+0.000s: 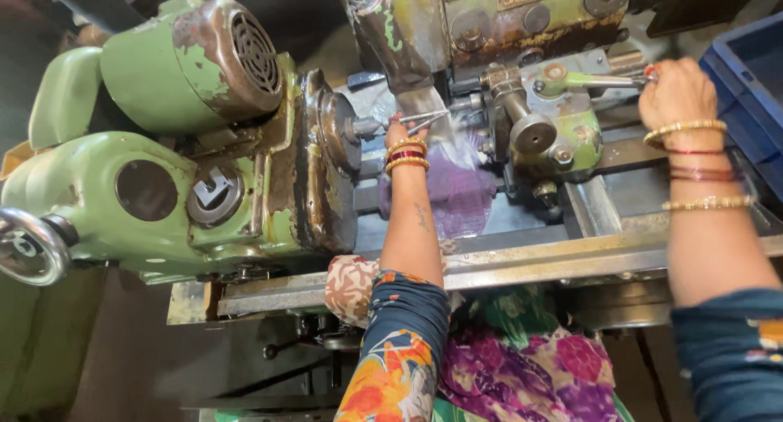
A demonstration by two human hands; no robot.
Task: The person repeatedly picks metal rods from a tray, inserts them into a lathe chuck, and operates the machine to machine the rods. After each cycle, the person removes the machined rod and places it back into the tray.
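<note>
My left hand (pixel 397 131) reaches into the green lathe (pixel 163 169), fingers closed around a thin metal rod (pixel 420 118) that sticks out of the round chuck (pixel 336 131). Gold and red bangles ring that wrist. My right hand (pixel 675 92) is shut on the end of a green lever handle (pixel 599 80) on the tool carriage (pixel 555 120), with bangles on that wrist too. A purple cloth (pixel 461 190) lies on the bed under the left hand. Fingertips of the left hand are partly hidden by the rod and spray.
A blue plastic crate (pixel 750 88) stands at the right edge. The green motor housing with a grilled cap (pixel 236 55) is upper left, a steel handwheel (pixel 28 247) at far left. The steel bed rail (pixel 571 255) runs across in front of me.
</note>
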